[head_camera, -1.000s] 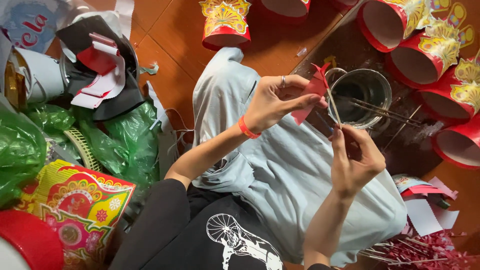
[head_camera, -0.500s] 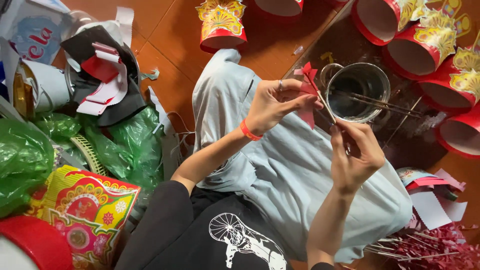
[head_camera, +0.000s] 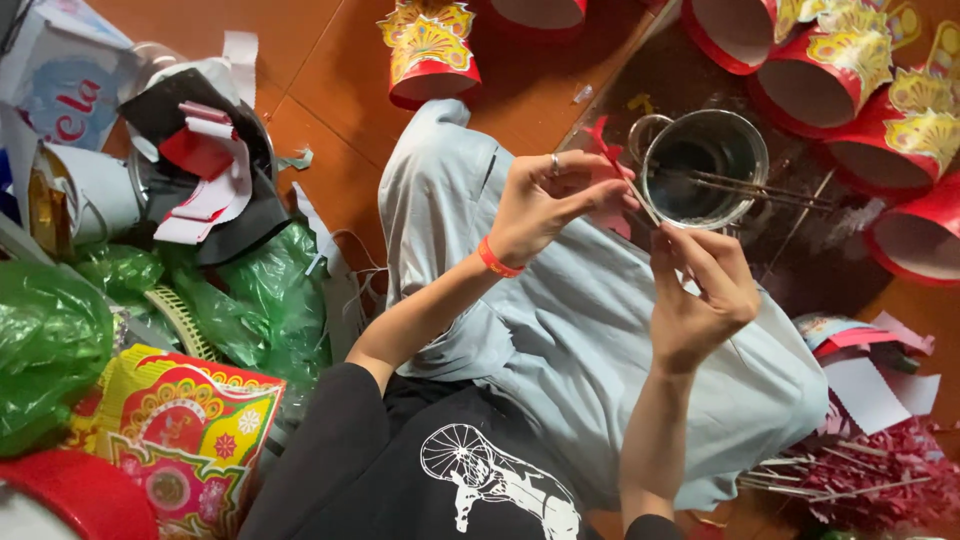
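1. Head view: left hand (head_camera: 545, 205) pinches red paper (head_camera: 604, 150) over the lap, keeping it steady for wrapping.
2. Right hand (head_camera: 700, 290) fingertips closed on thin stick (head_camera: 640, 200), touching the paper.
3. Glass cup (head_camera: 705, 165) of sticks just beyond, on the floor.

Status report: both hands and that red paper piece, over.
Left hand pinching red paper piece. Right hand gripping thin stick against it. Metal cup just beyond, apart.

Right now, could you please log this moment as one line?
left hand: pinching red paper piece | right hand: holding thin stick | glass cup: beyond hands
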